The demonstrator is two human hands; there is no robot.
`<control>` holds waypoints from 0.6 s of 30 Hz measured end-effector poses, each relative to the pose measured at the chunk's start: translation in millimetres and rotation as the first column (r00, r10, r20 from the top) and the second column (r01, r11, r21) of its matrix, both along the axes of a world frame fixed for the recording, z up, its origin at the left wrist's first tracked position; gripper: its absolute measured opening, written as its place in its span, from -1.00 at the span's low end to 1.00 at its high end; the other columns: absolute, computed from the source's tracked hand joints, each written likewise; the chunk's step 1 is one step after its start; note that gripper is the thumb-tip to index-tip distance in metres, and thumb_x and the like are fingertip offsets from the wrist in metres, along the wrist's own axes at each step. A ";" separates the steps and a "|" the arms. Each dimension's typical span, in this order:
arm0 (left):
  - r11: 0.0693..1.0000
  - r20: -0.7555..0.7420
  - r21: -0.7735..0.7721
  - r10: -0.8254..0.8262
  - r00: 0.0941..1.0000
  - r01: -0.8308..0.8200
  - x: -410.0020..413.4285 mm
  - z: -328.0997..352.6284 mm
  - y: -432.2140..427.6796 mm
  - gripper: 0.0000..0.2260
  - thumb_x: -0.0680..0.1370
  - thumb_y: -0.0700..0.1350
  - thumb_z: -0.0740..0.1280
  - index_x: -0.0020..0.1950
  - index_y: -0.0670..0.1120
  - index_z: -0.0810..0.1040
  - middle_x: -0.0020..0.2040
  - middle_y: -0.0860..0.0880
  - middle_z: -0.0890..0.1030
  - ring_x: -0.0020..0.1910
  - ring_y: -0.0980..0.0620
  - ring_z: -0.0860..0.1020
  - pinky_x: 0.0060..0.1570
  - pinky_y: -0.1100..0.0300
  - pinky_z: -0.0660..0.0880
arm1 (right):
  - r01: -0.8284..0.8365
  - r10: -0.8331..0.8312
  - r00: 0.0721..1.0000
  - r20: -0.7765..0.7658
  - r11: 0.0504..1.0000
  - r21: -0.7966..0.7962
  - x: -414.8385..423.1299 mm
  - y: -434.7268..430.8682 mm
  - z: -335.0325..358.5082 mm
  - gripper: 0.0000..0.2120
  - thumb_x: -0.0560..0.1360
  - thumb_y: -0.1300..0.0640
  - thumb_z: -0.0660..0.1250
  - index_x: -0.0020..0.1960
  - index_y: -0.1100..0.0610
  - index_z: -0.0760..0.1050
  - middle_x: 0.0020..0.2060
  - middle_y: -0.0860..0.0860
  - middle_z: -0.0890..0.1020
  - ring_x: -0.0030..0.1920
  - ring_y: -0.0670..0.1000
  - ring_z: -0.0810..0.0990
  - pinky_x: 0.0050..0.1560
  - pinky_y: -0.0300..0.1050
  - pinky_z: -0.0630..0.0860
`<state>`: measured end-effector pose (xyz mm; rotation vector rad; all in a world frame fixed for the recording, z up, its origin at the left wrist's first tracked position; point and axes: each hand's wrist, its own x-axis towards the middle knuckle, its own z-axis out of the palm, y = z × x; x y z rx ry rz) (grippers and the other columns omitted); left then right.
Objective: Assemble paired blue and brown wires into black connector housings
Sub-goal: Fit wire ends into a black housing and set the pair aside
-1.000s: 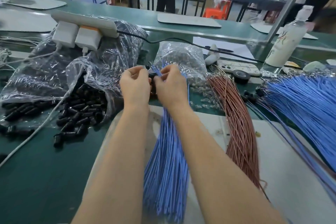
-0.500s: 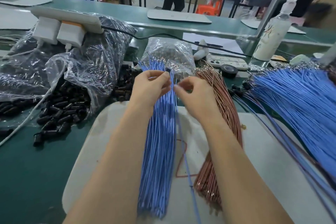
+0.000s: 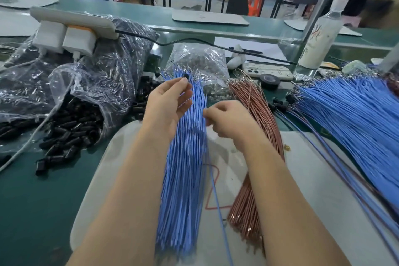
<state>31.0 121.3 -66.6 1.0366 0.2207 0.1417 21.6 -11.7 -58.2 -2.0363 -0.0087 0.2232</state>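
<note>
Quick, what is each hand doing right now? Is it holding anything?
Left hand: pinching a black connector at its fingertips.
Right hand: fingers curled, apparently pinching a single blue wire.

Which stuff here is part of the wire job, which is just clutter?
Job: blue wire bundle, brown wire bundle, black housings pile, housing in left hand, single blue wire in right hand.
Clutter: white bottle, tape roll, power strip, phone case.
</note>
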 end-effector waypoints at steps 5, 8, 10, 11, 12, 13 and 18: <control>0.969 0.026 -0.013 -0.246 0.969 0.246 -4.5 4.4 0.4 -0.96 0.54 -0.16 0.30 -0.05 -0.05 0.54 -0.06 0.02 0.66 -0.04 0.08 0.61 -0.02 0.17 0.55 | 0.151 -0.192 0.981 -0.042 0.600 0.786 6.4 -20.0 9.7 -0.90 0.54 0.32 0.22 -0.15 0.24 0.43 -0.46 -0.01 0.55 -0.54 -0.15 0.38 -0.57 -0.37 0.31; 0.868 0.029 0.057 -0.495 0.869 0.493 -9.7 5.4 -6.0 -0.87 0.50 -0.15 0.31 0.03 -0.13 0.51 0.04 -0.06 0.66 0.05 -0.04 0.63 0.06 0.00 0.59 | 0.278 -0.432 0.898 -0.081 0.416 0.866 11.6 -29.4 8.2 -0.92 0.58 0.27 0.21 -0.08 0.18 0.42 -0.44 -0.01 0.56 -0.53 -0.15 0.46 -0.52 -0.35 0.43; 0.791 0.036 0.069 -0.611 0.791 0.608 -14.0 5.9 -10.9 -0.75 0.47 -0.16 0.31 0.12 -0.18 0.44 0.03 -0.10 0.66 0.01 -0.10 0.64 0.02 0.00 0.60 | 0.308 -0.489 0.867 -0.094 0.379 0.873 13.7 -31.3 8.7 -0.89 0.59 0.29 0.18 -0.10 0.18 0.40 -0.40 0.03 0.53 -0.55 -0.14 0.42 -0.55 -0.35 0.39; 0.758 0.053 0.057 -0.653 0.756 0.650 -15.7 6.9 -12.3 -0.73 0.46 -0.16 0.31 0.13 -0.18 0.42 0.05 -0.12 0.66 -0.01 -0.10 0.65 -0.05 0.04 0.62 | 0.293 -0.477 0.874 -0.095 0.361 0.885 14.9 -32.2 9.8 -0.87 0.60 0.30 0.17 -0.13 0.18 0.39 -0.39 0.05 0.52 -0.57 -0.14 0.38 -0.57 -0.35 0.34; 0.731 0.081 0.041 -0.682 0.727 0.681 -17.1 8.2 -12.3 -0.74 0.46 -0.15 0.30 0.12 -0.17 0.42 0.07 -0.14 0.65 -0.03 -0.09 0.66 -0.11 0.10 0.62 | 0.251 -0.423 0.902 -0.089 0.346 0.904 14.8 -34.2 11.6 -0.84 0.59 0.30 0.16 -0.17 0.18 0.38 -0.40 0.04 0.51 -0.58 -0.15 0.34 -0.59 -0.35 0.28; 0.711 0.111 0.028 -0.701 0.705 0.702 -18.4 9.6 -11.4 -0.78 0.47 -0.15 0.30 0.09 -0.16 0.44 0.09 -0.15 0.65 -0.04 -0.08 0.66 -0.15 0.14 0.61 | 0.182 -0.315 0.946 -0.074 0.330 0.926 13.2 -36.3 13.8 -0.82 0.58 0.28 0.16 -0.19 0.18 0.37 -0.42 0.01 0.51 -0.59 -0.16 0.30 -0.60 -0.36 0.24; 0.752 0.151 0.016 -0.653 0.742 0.658 -16.4 10.8 -8.0 -0.84 0.46 -0.08 0.33 0.01 -0.09 0.55 0.05 -0.06 0.65 -0.04 0.01 0.64 -0.12 0.19 0.58 | -0.147 0.434 0.889 0.143 -0.024 0.989 -3.3 -45.3 21.0 -0.90 0.48 0.28 0.27 -0.03 0.28 0.46 -0.41 0.04 0.50 -0.57 -0.14 0.20 -0.59 -0.35 0.26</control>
